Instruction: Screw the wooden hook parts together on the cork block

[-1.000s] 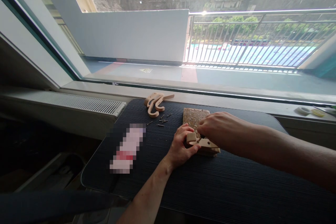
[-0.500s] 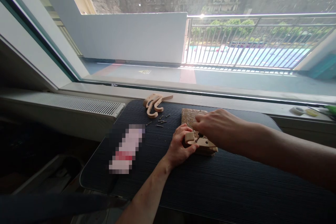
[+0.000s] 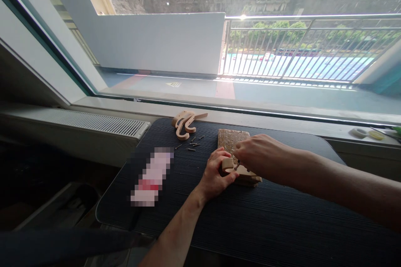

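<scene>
My left hand (image 3: pixel 215 174) is closed around the curled end of a pale wooden hook (image 3: pixel 228 164), pressing it on a stack of rough particle board (image 3: pixel 233 137). Thumb in front, fingers behind. In my right hand (image 3: pixel 258 151), a closed fist above the board, is a slim dark screwdriver (image 3: pixel 238 162), its handle mostly hidden by the fingers. Its tip meets a screw in the hook beside my left thumb. Farther left lie more wooden hooks (image 3: pixel 182 128) in a small pile, with several loose screws (image 3: pixel 193 144) near them.
The dark table (image 3: pixel 163 225) has rounded corners. A blurred-out pinkish item (image 3: pixel 152 179) lies at its left. Beyond are a windowsill (image 3: pixel 216 122) and a large window; a slatted radiator (image 3: pixel 94 123) stands left. Tape rolls (image 3: pixel 359 133) sit on the sill at right.
My right fist has turned and shifted slightly right, showing more of the screwdriver's shank. My left hand keeps its hold on the hook. The view has shifted slightly.
</scene>
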`<action>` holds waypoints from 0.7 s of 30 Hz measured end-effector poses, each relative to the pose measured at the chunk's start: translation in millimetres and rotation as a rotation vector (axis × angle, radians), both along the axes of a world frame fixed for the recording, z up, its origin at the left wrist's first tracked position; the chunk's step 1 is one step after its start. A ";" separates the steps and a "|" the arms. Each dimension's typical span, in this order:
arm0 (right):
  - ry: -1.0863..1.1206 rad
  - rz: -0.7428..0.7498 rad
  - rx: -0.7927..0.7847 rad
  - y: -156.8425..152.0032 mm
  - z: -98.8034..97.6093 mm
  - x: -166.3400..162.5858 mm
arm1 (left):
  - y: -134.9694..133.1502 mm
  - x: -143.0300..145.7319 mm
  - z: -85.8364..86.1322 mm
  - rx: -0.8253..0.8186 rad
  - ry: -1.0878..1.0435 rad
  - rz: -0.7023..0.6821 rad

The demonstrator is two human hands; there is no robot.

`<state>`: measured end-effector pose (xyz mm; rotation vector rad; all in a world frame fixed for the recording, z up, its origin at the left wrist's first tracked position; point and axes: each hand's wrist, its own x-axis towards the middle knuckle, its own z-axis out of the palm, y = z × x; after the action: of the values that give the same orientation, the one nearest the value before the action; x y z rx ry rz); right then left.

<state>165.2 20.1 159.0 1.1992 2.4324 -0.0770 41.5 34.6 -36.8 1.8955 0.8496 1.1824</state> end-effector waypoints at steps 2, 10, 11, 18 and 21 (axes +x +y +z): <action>-0.006 0.003 0.027 0.4 -1.5 0.6 | -0.1 0.2 -0.7 0.001 -0.006 -0.002; -0.056 0.003 0.061 -9.8 16.3 -8.1 | -1.3 0.6 1.9 -0.015 -0.015 0.001; -0.069 0.006 0.063 -11.2 16.4 -8.7 | -1.2 0.5 2.1 -0.013 -0.013 -0.001; -0.013 0.038 0.111 -10.8 1.3 -3.3 | 0.4 0.3 1.1 0.005 -0.012 -0.007; -0.016 0.034 0.080 -9.5 3.6 -3.2 | 0.4 0.7 -1.1 0.005 -0.013 -0.004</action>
<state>162.0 10.6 162.6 1.1866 2.4620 0.0403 42.2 35.0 -37.9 1.8908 0.8363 1.1939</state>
